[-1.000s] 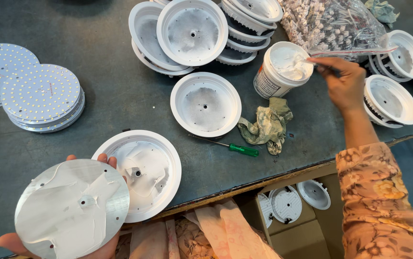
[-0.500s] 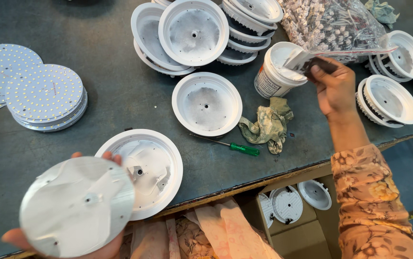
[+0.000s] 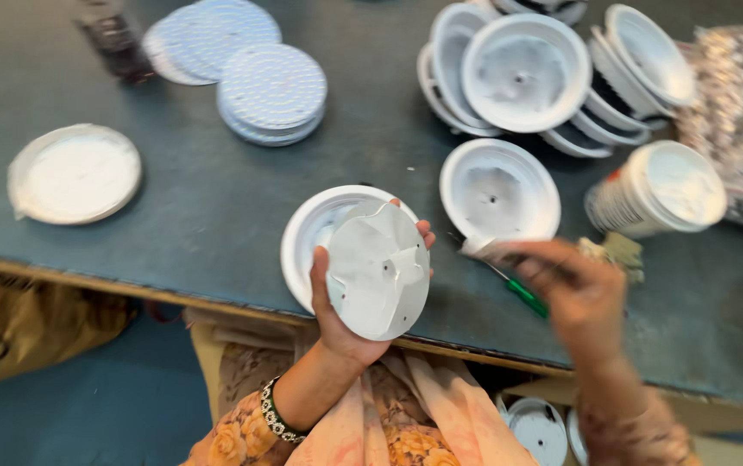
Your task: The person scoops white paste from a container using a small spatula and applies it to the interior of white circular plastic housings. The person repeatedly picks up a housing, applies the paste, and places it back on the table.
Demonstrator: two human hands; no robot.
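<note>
The left hand [image 3: 341,311] is curled closed around a round metal plate [image 3: 378,269], thumb across its near face, fingertips showing past its 1 o'clock edge; the plate is tilted up, lifted off the bench, and hides part of a white round housing [image 3: 309,231] lying on the table [image 3: 216,181] directly behind it. The right hand [image 3: 580,298], blurred, sits at 3 o'clock from the plate and is closed on a thin stick-like tool [image 3: 497,250] with a pale tip pointing toward the plate; how tight the hold is cannot be told. A green-handled screwdriver [image 3: 522,296] lies just under that hand; a crumpled rag [image 3: 617,252] is beside it. At 1 o'clock from the plate a second white housing [image 3: 499,190] lies open side up; beyond it at 12 to 1 o'clock stands a stack of housings [image 3: 544,78]; a white tub [image 3: 658,190] is at 2 o'clock. At 11 o'clock are stacked LED discs [image 3: 268,91]; at 9 o'clock a flat white cover [image 3: 74,173], well apart. The table's near edge runs just below the plate; bare tabletop lies between cover and housing; a box of further parts [image 3: 535,427] sits under the edge.
</note>
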